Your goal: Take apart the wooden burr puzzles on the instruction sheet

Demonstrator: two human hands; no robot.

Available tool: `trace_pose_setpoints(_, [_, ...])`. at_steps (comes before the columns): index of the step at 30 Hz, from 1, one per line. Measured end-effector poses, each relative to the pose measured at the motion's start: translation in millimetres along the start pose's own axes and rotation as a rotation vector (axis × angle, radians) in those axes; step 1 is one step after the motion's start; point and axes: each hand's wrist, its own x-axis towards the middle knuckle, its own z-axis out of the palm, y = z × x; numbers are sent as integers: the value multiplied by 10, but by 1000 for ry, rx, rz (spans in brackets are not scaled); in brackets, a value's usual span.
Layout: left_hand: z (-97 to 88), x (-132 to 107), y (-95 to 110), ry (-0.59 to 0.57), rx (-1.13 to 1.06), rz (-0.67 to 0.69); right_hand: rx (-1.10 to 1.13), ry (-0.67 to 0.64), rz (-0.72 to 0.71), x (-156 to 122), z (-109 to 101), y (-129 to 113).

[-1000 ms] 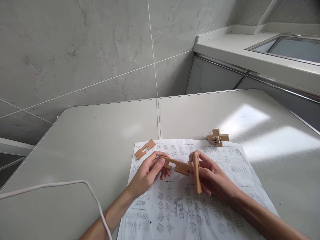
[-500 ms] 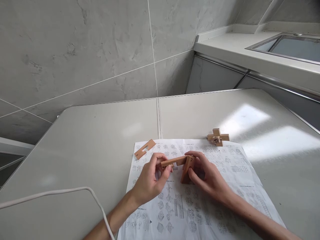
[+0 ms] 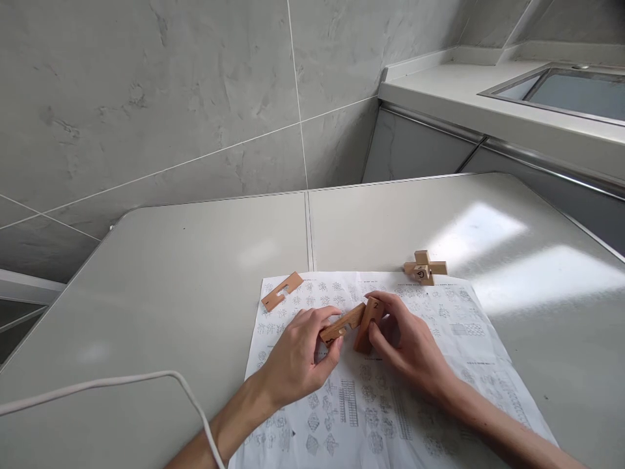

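My left hand (image 3: pixel 297 352) pinches a notched wooden puzzle piece (image 3: pixel 352 317) between thumb and fingers, its cut-out facing down toward the right. My right hand (image 3: pixel 410 339) grips a second wooden puzzle piece (image 3: pixel 365 329), marked "2" at its top, held tilted above the paper. The far end of the left piece meets the side of the marked one; whether they interlock I cannot tell. Under both hands lies a printed instruction sheet (image 3: pixel 351 423) covered with small diagrams. A flat puzzle piece (image 3: pixel 293 282) with a notch rests on its upper left corner.
An assembled wooden cross-shaped puzzle (image 3: pixel 424 267) sits at the sheet's top right edge. All this is on a glossy light table (image 3: pixel 195 280). A white cable (image 3: pixel 122 374) crosses at lower left, over my left forearm. A grey wall (image 3: pixel 170 85) and a counter (image 3: pixel 454 85) stand beyond.
My left hand has turned its notched piece, so its broad side and cut-out now show and it slopes more steeply. The piece marked "2" has shifted slightly, with my right hand still holding it.
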Motion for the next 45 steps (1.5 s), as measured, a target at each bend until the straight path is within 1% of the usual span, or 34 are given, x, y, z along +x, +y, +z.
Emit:
trace_pose_setpoints(4, [1,4,6,-14,48,38,-27,1,-23,2,-2,7])
trace_pose_setpoints(9, [11,-1,-8,-7,47,46,-43,14,-46,15,0,17])
trace_pose_setpoints(12, [25,-1,-23,38,70,52,-55,27,-51,15,7,25])
trace_pose_setpoints(15, [43,5,-37,128,150,47,-82,45,-55,8,21,32])
trace_pose_setpoints(18, [62,12,-56,211,250,44,-140,86,-127,6,35,35])
trace_pose_setpoints(21, [79,17,-77,231,322,62,-208,100,-211,10,41,35])
trace_pose_setpoints(24, [87,21,-87,238,355,67,-263,106,-249,18,45,38])
trace_pose_setpoints(27, [86,25,-83,265,364,45,-319,128,-273,22,52,51])
trace_pose_setpoints(30, [85,27,-71,282,362,21,-368,144,-284,24,64,72])
trace_pose_setpoints(34, [87,29,-59,274,367,-2,-397,157,-287,30,73,100])
trace_pose_setpoints(39, [76,42,-51,269,376,4,-383,157,-269,34,68,99])
trace_pose_setpoints(45, [65,46,-53,265,373,17,-318,164,-224,29,43,39])
